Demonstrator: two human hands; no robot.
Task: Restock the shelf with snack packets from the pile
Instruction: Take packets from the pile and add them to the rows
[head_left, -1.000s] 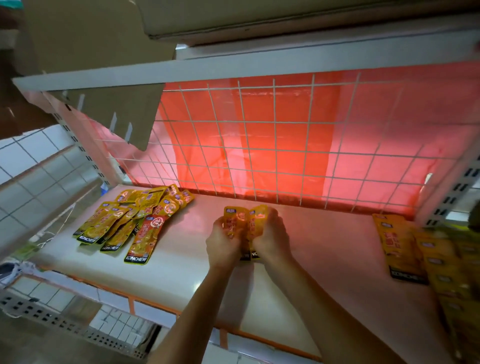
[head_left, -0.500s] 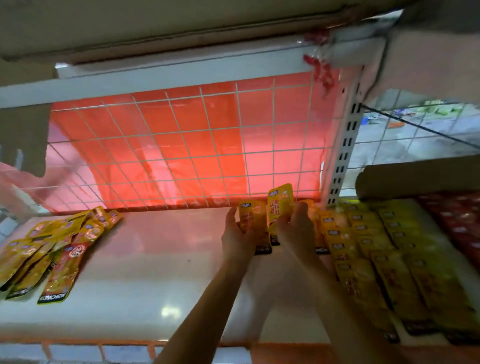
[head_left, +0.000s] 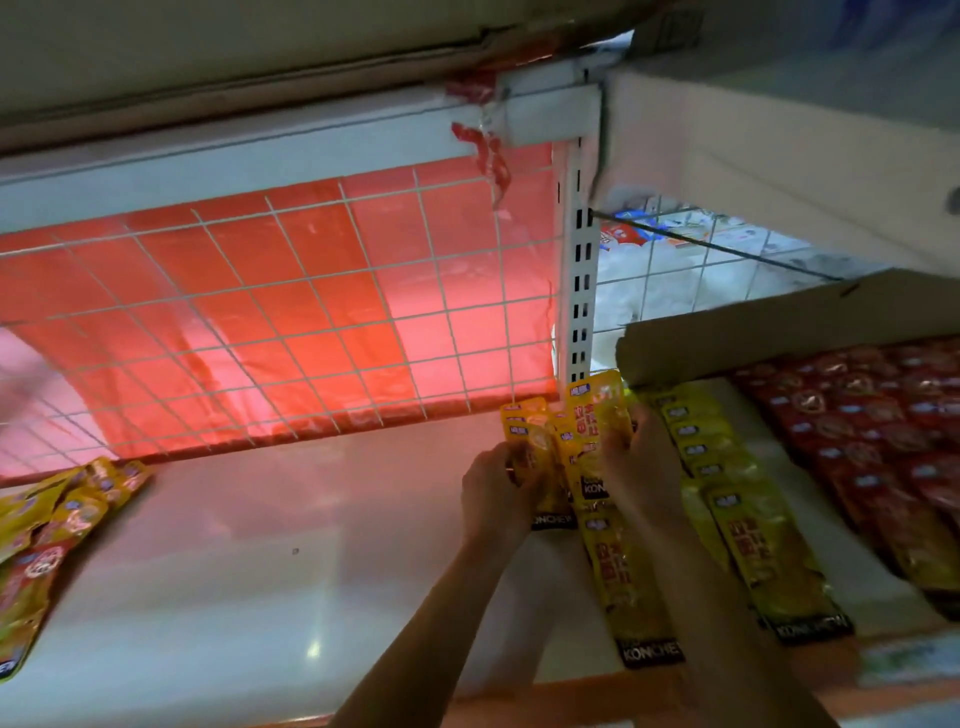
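Both hands hold a small stack of yellow snack packets (head_left: 563, 441) at the back right of the white shelf (head_left: 291, 551), close to the wire grid. My left hand (head_left: 498, 493) grips the stack's left side. My right hand (head_left: 641, 467) grips its right side. Neat overlapping rows of yellow packets (head_left: 743, 525) lie just right of the stack, running to the shelf's front edge. The loose pile of yellow packets (head_left: 47, 530) lies at the far left.
A wire grid back panel (head_left: 291, 322) with red sheet behind it closes the shelf's rear. A slotted white upright (head_left: 579, 291) stands behind the held stack. Red packets (head_left: 883, 431) fill the far right, below a cardboard flap (head_left: 779, 332). Another shelf hangs close overhead.
Both hands carried the stack from the shelf's middle to the right, up against the arranged yellow rows. The view swung right, so the pile slid to the left edge.
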